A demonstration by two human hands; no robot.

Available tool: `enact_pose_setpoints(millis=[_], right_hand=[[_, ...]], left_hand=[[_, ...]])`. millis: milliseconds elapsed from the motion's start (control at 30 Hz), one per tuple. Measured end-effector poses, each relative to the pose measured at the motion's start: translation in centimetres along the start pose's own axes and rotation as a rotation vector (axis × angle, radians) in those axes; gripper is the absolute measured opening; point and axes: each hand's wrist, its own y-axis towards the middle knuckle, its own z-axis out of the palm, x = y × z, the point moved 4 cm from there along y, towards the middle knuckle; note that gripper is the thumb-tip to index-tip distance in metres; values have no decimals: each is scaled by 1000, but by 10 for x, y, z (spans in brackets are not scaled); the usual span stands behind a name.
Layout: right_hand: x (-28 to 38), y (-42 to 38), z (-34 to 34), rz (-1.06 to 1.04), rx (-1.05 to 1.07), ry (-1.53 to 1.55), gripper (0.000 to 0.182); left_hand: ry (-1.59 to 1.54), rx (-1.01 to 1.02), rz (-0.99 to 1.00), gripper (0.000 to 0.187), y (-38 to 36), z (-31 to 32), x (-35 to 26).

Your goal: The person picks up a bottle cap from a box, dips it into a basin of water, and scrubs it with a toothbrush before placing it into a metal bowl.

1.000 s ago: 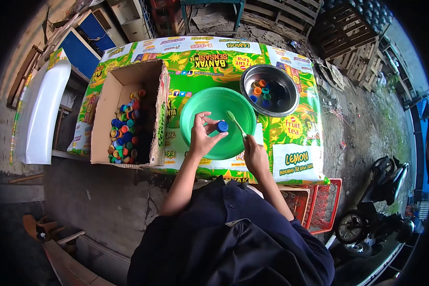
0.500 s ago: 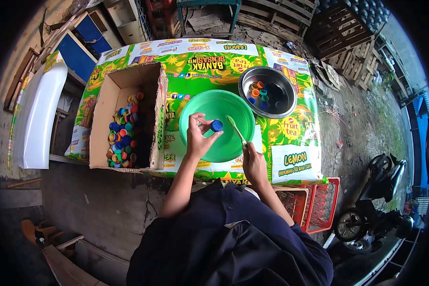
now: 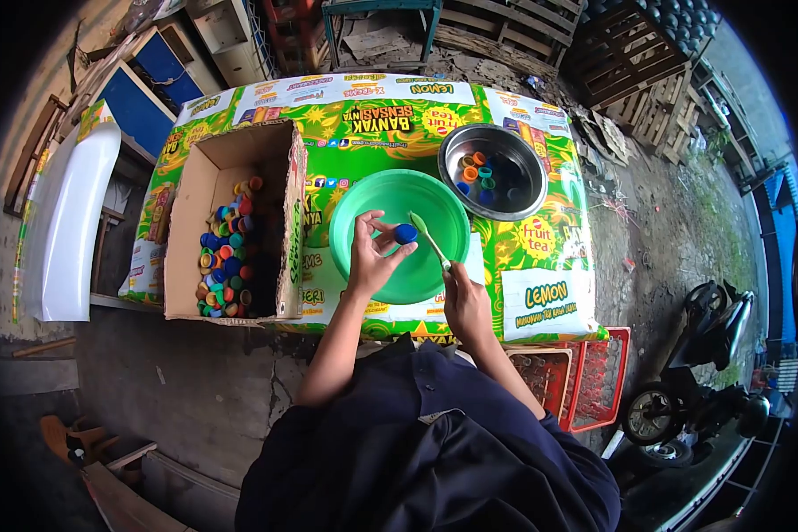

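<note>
Over the green basin [image 3: 350,195], my left hand [image 3: 372,257] pinches a dark blue bottle cap [image 3: 405,233] between thumb and fingers. My right hand [image 3: 467,306] grips the handle of a light-coloured toothbrush [image 3: 432,241], its head pointing up and left, close beside the cap. To the right of the basin, a metal bowl [image 3: 538,182] holds several orange, green and blue caps [image 3: 479,159]. On the left, an open cardboard box [image 3: 191,222] contains a heap of mixed-colour caps [image 3: 226,248].
The table [image 3: 355,151] is covered with a green printed sheet. Red crates [image 3: 598,381] stand against its near right side. A motorbike [image 3: 683,390] is parked at right, and wooden pallets [image 3: 629,62] lie behind. A white curved panel [image 3: 80,222] stands at left.
The cap in my left hand has tilted, showing a smoother face. The toothbrush head has shifted slightly left, nearer the cap. The whole view has moved a little.
</note>
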Motion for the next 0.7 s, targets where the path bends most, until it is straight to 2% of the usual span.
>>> enact_pose_setpoints(millis=[67,100,133,233,267,333,467,533,600,700], right_hand=[[-7,-7,1,-101,-25,8,19],[-10,-8,2,-60,39,-38,19],[-19,-5,1,41,20,6,18],[-17,4,-9,145,-13,9,16],[-4,1,-12,88,-54,116,16],[-4,-4,5,-12,-4,85,16],[-11,2,5,164,-38,154,15],[-4,-6,15,28,-7,120,14],[-14,-3,18,134,-31,185,15],[-9,-4,14,55,-13,185,15]], left_hand=[[-97,8,-27,60,2,1,-1],[-132,30,-42,57,2,0,0],[-165,52,-60,54,2,0,2],[-305,46,-197,46,-2,8,-2],[-356,31,-252,43,-2,11,-5],[-420,56,-277,38,-2,10,2],[-564,37,-351,32,-5,10,12],[-624,43,-371,30,-6,13,15],[-641,49,-370,29,-6,15,15],[-598,51,-376,27,-10,17,11]])
